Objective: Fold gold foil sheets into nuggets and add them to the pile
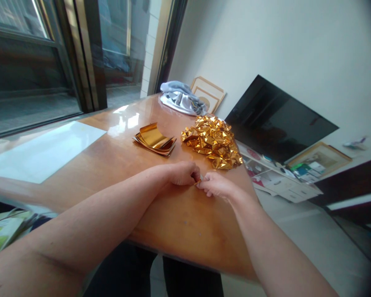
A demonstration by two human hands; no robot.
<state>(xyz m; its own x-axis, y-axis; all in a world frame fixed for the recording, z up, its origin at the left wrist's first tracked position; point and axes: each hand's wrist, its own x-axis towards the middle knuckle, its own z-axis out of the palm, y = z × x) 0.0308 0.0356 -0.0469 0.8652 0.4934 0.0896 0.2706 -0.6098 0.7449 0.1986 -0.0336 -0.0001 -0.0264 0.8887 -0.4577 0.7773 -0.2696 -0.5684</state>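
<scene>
Close together over the table, my left hand and my right hand both pinch a small piece of gold foil paper. Fingers cover most of that piece, so its shape is hard to make out. Just beyond my hands lies a heap of folded gold foil pieces with pointed creases. To the left of the heap rests a stack of flat gold foil sheets, the top one curling upward.
A white sheet lies on the left of the wooden table. Folded clothes sit at the far end, near leaning frames. A television and a white cabinet stand beyond the right edge.
</scene>
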